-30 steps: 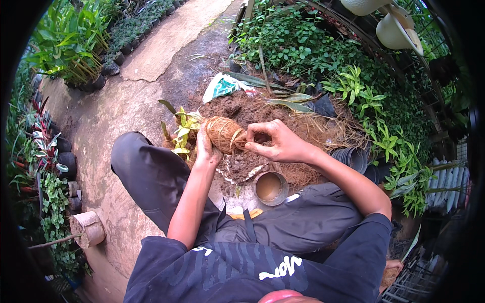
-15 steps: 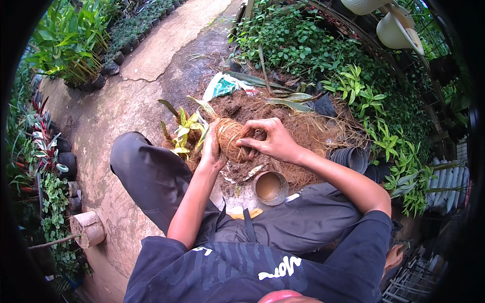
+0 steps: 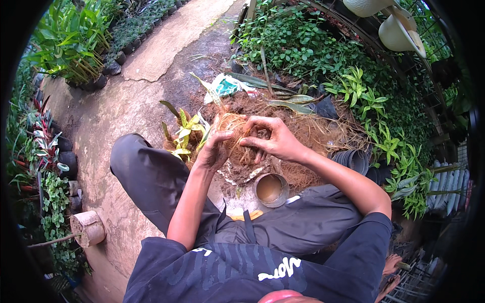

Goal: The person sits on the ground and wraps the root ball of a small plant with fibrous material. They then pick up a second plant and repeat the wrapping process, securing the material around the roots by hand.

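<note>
Between my hands is a ball of brown coconut fibre [image 3: 231, 124] with strands wound round it, and a pale-edged leaf [image 3: 206, 85] sticks out of its far end. My left hand [image 3: 214, 151] cups the ball's left and near side, fingers partly hidden behind it. On the right side my right hand [image 3: 275, 140] curls against the fibre, thumb and fingers drawn together; whether they pinch a strand cannot be made out. Left of the ball stand small yellow-green plants [image 3: 187, 132]. A round pot of brown water [image 3: 271, 189] stands close to my lap.
A mound of soil and loose fibre [image 3: 303, 134] spreads beyond my hands, with cut snake plant leaves [image 3: 290, 104] and a white-green plastic bag [image 3: 224, 87] at its far side. Stacked black pots [image 3: 353, 160] lie at right. A concrete-like cylinder [image 3: 88, 229] sits at left.
The ball has tipped, its leaf end swinging up and away from me. My left hand has turned round its near side, and my right fingers have shifted slightly on the fibre.
</note>
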Available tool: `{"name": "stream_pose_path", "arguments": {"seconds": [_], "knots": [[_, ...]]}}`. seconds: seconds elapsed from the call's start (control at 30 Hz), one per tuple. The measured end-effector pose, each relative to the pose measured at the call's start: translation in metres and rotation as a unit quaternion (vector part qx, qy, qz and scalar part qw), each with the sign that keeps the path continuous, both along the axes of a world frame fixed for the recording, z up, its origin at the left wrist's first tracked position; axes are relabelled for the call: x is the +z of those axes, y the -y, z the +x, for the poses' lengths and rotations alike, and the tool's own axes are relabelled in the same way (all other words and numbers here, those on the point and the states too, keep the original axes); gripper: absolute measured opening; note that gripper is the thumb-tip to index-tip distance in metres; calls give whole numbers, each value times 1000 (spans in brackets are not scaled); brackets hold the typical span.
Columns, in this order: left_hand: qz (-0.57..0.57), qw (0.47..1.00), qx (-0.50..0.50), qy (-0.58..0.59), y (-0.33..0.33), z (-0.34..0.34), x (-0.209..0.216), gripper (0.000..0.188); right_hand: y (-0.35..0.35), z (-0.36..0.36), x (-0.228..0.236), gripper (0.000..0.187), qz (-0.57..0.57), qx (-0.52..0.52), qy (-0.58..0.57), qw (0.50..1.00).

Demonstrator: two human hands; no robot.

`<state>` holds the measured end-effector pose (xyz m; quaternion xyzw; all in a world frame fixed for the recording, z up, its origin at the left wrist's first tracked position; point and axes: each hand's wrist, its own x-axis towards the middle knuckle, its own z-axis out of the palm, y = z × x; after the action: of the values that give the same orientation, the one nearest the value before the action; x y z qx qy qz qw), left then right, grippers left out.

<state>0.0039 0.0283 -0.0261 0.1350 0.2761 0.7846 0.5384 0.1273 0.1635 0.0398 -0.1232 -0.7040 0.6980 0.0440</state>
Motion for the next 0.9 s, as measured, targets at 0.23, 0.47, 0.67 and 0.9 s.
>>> {"name": "stream_pose_path", "arguments": {"seconds": [0.23, 0.47, 0.67, 0.9], "knots": [[-1, 999, -6, 41, 2, -3, -2, 59, -8, -1, 4, 25, 251, 7, -24, 968], [-17, 997, -3, 76, -2, -2, -7, 53, -7, -1, 1, 25, 331, -37, -103, 937], [-37, 996, -12, 83, -2, -5, -16, 48, -5, -1, 7, 19, 308, -23, -89, 947], [-47, 993, -7, 104, -1, -6, -12, 46, -10, 0, 0, 15, 331, 1, -140, 933]]}}
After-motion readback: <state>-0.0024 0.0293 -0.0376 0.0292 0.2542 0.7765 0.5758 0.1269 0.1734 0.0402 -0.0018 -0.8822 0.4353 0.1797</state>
